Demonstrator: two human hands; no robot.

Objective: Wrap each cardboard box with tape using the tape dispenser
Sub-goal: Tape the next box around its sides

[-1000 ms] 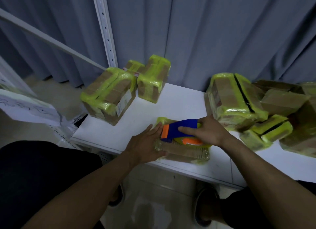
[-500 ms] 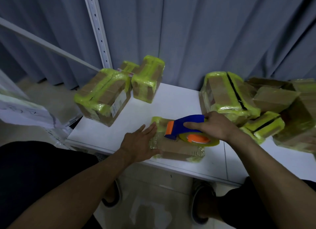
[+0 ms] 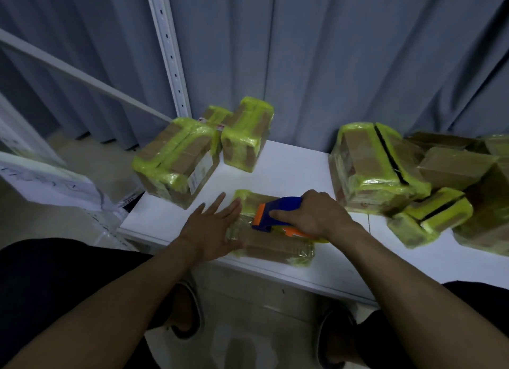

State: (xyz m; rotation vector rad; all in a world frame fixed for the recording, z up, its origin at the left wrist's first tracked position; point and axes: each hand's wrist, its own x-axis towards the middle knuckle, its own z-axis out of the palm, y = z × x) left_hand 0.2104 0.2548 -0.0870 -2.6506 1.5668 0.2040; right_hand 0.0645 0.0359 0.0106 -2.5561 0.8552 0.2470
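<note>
Seated person, seen from the head camera, at a white table [image 3: 289,162]. The flat cardboard box [image 3: 275,247] lies near the table's front edge, centred between the forearms, with yellow-green tape at its corners and glossy film over the brown faces. Left hand [image 3: 212,228] lies flat, fingers straight and spread, palm on the table and fingertips resting on the box's left end. Right hand [image 3: 314,217] is curled round the blue handle of the tape dispenser [image 3: 278,211]; the orange front of the tool sits on the box's top face, and part of the yellow tape roll [image 3: 322,240] shows under the wrist. The two hands are close but apart, not touching each other. At the table's back left stand a large taped box [image 3: 176,162] overhanging the edge, an upright taped box [image 3: 248,137] just beside it, and a smaller one [image 3: 217,115] behind both. On the right, a big taped box [image 3: 374,164] with a dark slit along the top leans in a pile with a plain brown box [image 3: 454,167] and a small yellow-wrapped box [image 3: 429,219]. Grey curtain [image 3: 330,51] behind; a white perforated post [image 3: 168,46] rises at the left. Sandalled feet [image 3: 184,310] show under the table.
</note>
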